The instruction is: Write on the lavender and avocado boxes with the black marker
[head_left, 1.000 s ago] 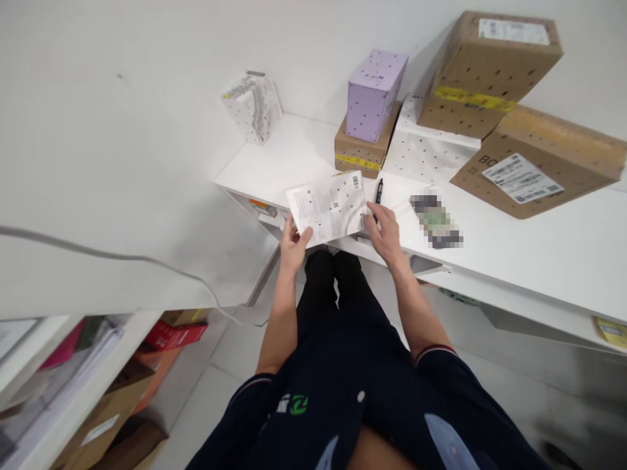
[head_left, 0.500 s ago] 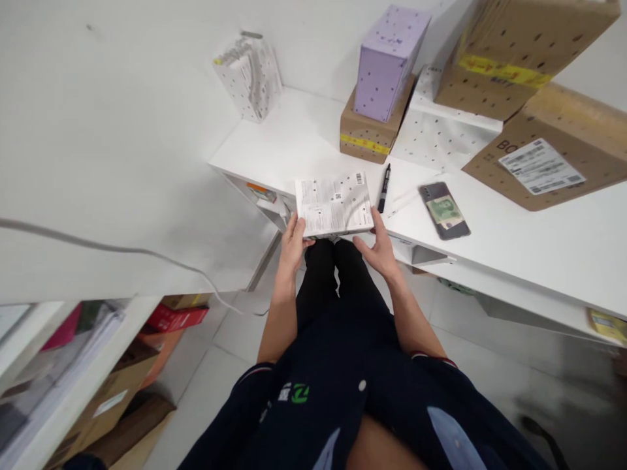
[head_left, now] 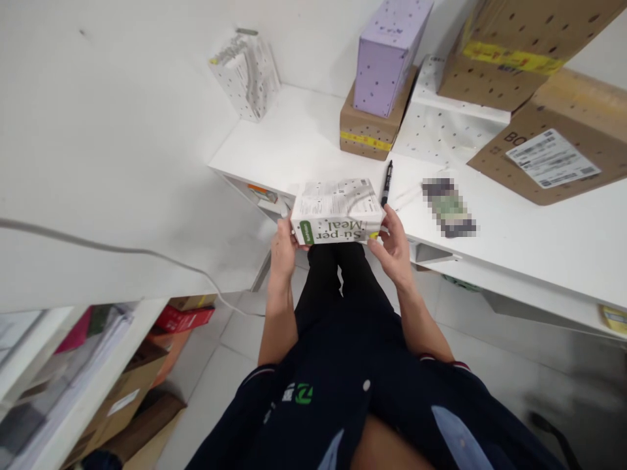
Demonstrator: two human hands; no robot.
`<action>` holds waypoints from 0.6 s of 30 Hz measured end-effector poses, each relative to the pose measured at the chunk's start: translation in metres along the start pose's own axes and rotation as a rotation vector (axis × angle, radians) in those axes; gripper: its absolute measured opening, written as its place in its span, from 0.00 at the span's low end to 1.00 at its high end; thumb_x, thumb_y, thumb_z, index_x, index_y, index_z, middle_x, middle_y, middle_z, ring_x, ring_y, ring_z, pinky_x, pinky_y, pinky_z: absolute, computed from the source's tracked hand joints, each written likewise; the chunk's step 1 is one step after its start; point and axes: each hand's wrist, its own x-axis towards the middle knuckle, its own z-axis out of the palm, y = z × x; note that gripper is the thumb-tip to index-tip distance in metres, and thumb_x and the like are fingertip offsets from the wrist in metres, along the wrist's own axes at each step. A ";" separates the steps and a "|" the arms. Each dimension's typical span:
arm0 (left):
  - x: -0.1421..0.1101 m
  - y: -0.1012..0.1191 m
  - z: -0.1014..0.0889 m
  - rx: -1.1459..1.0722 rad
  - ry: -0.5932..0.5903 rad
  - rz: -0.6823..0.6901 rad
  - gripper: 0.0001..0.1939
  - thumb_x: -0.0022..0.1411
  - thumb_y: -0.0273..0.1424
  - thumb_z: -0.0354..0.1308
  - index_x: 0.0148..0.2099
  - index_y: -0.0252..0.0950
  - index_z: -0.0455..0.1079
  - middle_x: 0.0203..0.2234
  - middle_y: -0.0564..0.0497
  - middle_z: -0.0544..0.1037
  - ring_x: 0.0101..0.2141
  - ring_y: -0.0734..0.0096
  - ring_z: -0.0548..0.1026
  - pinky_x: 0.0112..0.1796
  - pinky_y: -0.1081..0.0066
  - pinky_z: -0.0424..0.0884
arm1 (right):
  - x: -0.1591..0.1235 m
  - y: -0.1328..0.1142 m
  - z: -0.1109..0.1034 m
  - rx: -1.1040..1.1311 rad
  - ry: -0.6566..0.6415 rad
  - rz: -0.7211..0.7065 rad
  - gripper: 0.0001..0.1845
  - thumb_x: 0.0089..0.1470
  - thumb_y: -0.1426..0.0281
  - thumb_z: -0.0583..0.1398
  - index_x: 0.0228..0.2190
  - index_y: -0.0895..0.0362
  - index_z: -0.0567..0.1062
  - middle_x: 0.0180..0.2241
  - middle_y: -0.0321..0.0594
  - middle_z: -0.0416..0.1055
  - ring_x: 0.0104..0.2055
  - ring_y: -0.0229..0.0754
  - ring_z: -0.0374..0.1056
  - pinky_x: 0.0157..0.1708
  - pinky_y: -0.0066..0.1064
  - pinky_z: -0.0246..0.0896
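A white printed "Super Meal" box (head_left: 337, 202) is held between my two hands at the front edge of the white desk (head_left: 294, 150). Its lettered narrow side, upside down to me, faces my body. My left hand (head_left: 284, 245) grips the box's left end, with some fingertips hidden beneath. My right hand (head_left: 396, 248) holds the right end, thumb at the lower corner and fingers along the side. A black marker (head_left: 386, 183) lies on the desk just beyond my right hand. Right of it is a phone (head_left: 448, 207), blurred out.
A purple box (head_left: 379, 75) stands on a small brown carton (head_left: 362, 134) at the back. Larger cartons (head_left: 563, 143) and a white spotted box (head_left: 435, 134) fill the right. A wrapped white package (head_left: 247, 78) leans in the left corner. A grey cable (head_left: 122, 250) crosses at left.
The box has tilted so that its lettered narrow side now shows toward me. My hands have spread slightly apart along with its ends.
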 end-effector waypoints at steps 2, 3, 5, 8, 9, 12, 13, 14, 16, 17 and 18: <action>-0.002 0.007 0.001 -0.026 0.001 0.033 0.41 0.62 0.66 0.41 0.57 0.41 0.74 0.30 0.49 0.78 0.24 0.75 0.73 0.22 0.75 0.68 | 0.003 -0.007 -0.002 0.034 0.000 -0.032 0.40 0.59 0.54 0.62 0.68 0.38 0.55 0.67 0.40 0.60 0.60 0.51 0.66 0.54 0.48 0.71; -0.003 0.009 0.002 -0.031 0.004 0.052 0.41 0.62 0.66 0.41 0.57 0.41 0.74 0.30 0.49 0.78 0.24 0.75 0.72 0.22 0.75 0.68 | 0.004 -0.010 -0.003 0.042 0.001 -0.050 0.40 0.59 0.54 0.62 0.68 0.38 0.54 0.67 0.40 0.61 0.60 0.52 0.66 0.53 0.49 0.71; -0.005 0.011 0.002 -0.036 0.018 0.091 0.41 0.61 0.67 0.43 0.57 0.42 0.74 0.31 0.48 0.79 0.23 0.75 0.71 0.22 0.75 0.68 | 0.008 -0.013 -0.006 0.041 0.007 -0.086 0.41 0.59 0.54 0.62 0.68 0.38 0.54 0.67 0.40 0.63 0.59 0.52 0.67 0.52 0.50 0.70; -0.005 0.010 0.001 -0.044 0.047 0.131 0.41 0.61 0.66 0.45 0.60 0.43 0.72 0.30 0.49 0.79 0.24 0.74 0.71 0.23 0.74 0.68 | 0.015 -0.013 -0.011 0.010 0.004 -0.123 0.42 0.59 0.53 0.61 0.69 0.38 0.52 0.66 0.41 0.64 0.59 0.52 0.67 0.53 0.51 0.69; -0.005 0.010 0.001 -0.048 0.056 0.138 0.41 0.62 0.66 0.45 0.61 0.43 0.72 0.30 0.49 0.79 0.24 0.74 0.71 0.24 0.74 0.68 | 0.017 -0.012 -0.012 -0.006 0.001 -0.127 0.43 0.58 0.52 0.61 0.69 0.39 0.50 0.66 0.41 0.64 0.59 0.53 0.67 0.53 0.52 0.68; -0.001 0.008 0.004 -0.051 0.068 0.143 0.39 0.64 0.64 0.45 0.62 0.43 0.72 0.33 0.47 0.80 0.25 0.74 0.72 0.25 0.74 0.67 | 0.026 -0.006 -0.013 -0.058 -0.001 -0.124 0.45 0.59 0.50 0.59 0.70 0.41 0.47 0.67 0.43 0.63 0.61 0.54 0.66 0.54 0.52 0.68; 0.001 0.007 0.005 -0.047 0.067 0.145 0.39 0.64 0.64 0.45 0.62 0.43 0.72 0.35 0.47 0.81 0.25 0.74 0.72 0.25 0.74 0.67 | 0.030 -0.003 -0.013 -0.073 0.002 -0.118 0.44 0.60 0.50 0.59 0.70 0.41 0.47 0.67 0.44 0.62 0.62 0.55 0.66 0.55 0.52 0.68; 0.003 0.005 0.005 -0.040 0.065 0.148 0.39 0.64 0.64 0.44 0.62 0.44 0.71 0.38 0.46 0.82 0.25 0.75 0.72 0.25 0.74 0.67 | 0.033 0.000 -0.012 -0.085 0.007 -0.112 0.43 0.60 0.50 0.58 0.70 0.42 0.47 0.67 0.44 0.62 0.62 0.55 0.66 0.55 0.52 0.68; 0.009 -0.002 0.006 -0.014 0.065 0.163 0.39 0.64 0.64 0.42 0.62 0.44 0.71 0.43 0.45 0.81 0.27 0.75 0.72 0.27 0.73 0.69 | 0.040 0.004 -0.011 -0.114 0.028 -0.104 0.41 0.61 0.50 0.57 0.70 0.43 0.49 0.67 0.45 0.62 0.64 0.55 0.65 0.54 0.52 0.69; 0.012 -0.006 0.005 0.008 0.066 0.177 0.39 0.64 0.64 0.42 0.62 0.45 0.71 0.45 0.45 0.81 0.28 0.74 0.73 0.29 0.72 0.70 | 0.043 0.005 -0.010 -0.134 0.044 -0.104 0.40 0.61 0.50 0.57 0.69 0.44 0.52 0.67 0.46 0.62 0.64 0.55 0.65 0.53 0.51 0.69; 0.016 -0.010 0.004 0.036 0.068 0.191 0.38 0.65 0.64 0.42 0.62 0.44 0.71 0.46 0.45 0.81 0.29 0.73 0.74 0.31 0.71 0.71 | 0.046 0.007 -0.009 -0.162 0.064 -0.103 0.38 0.61 0.50 0.57 0.69 0.45 0.55 0.66 0.46 0.63 0.63 0.55 0.65 0.52 0.50 0.70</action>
